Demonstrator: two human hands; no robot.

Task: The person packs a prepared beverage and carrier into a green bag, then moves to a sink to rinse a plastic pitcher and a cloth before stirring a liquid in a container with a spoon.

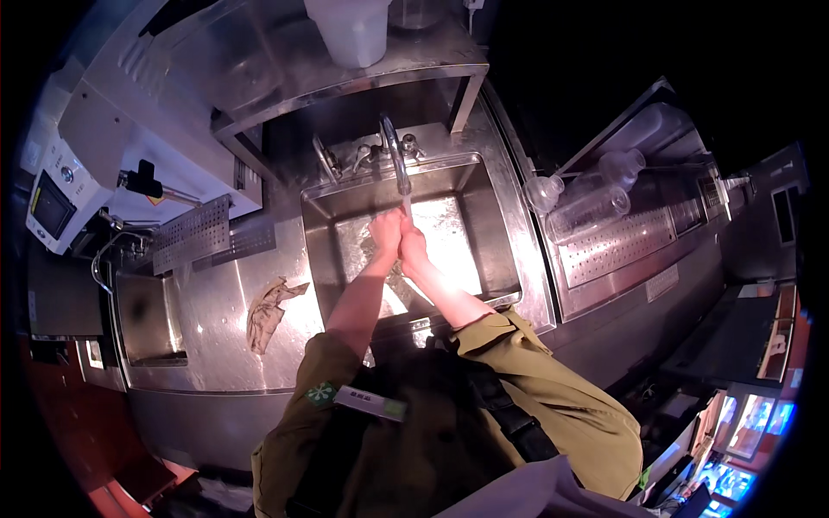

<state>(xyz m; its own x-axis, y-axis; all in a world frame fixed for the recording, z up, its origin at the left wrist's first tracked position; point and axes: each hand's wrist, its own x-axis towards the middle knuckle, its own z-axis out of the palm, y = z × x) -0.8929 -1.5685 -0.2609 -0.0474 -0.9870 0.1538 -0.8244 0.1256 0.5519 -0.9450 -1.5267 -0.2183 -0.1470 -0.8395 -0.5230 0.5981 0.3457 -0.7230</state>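
My left hand (386, 232) and my right hand (412, 245) are pressed against each other over a stainless steel sink basin (489, 220). Both are beneath the spout of a chrome gooseneck faucet (394, 149), where a stream of water (407, 206) falls onto them. The fingers are curled and overlap, so their exact positions are hidden. Behind the basin, faucet handles (411, 146) flank the spout. Wet steel shines brightly on the basin floor (447, 246).
A crumpled brown cloth or paper (269, 316) lies on the steel counter (214, 311), left of the basin. Farther left are a smaller sink (146, 317) and a white machine (71, 188) with a screen. A raised shelf (272, 78) holds a white container (355, 32). Clear plastic vessels (586, 207) lie right.
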